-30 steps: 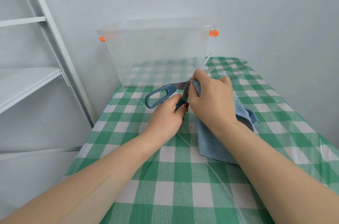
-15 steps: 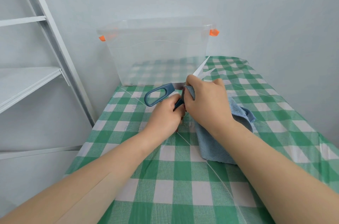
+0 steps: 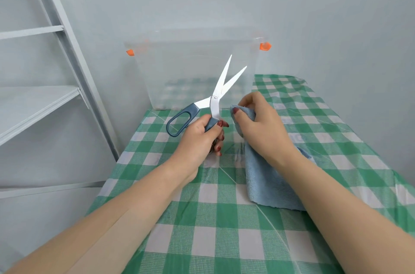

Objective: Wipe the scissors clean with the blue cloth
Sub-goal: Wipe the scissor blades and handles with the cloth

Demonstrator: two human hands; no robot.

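The left hand (image 3: 198,139) is clenched round one dark blue handle of the scissors (image 3: 215,98), its fingers curled over it so that most of that handle is hidden in the fist; the other handle, a long loop, juts free to the upper left of the knuckles; above the fist the pivot and both steel blades stand clear, parted in a narrow V and tilted up and to the right, with their tips in front of the clear plastic box (image 3: 190,67). Just right of the gripped handle, across a small gap, the right hand (image 3: 263,128) pinches a bunched fold of the blue cloth (image 3: 269,184) between thumb and fingers; the cloth is apart from the blades; the rest of it hangs under the palm and wrist and spreads onto the green-and-white checked tablecloth (image 3: 224,240). The box sits at the far end of the table against the wall, with an orange clip (image 3: 265,46) at each upper corner; a white shelf unit (image 3: 33,105) stands left of the table.
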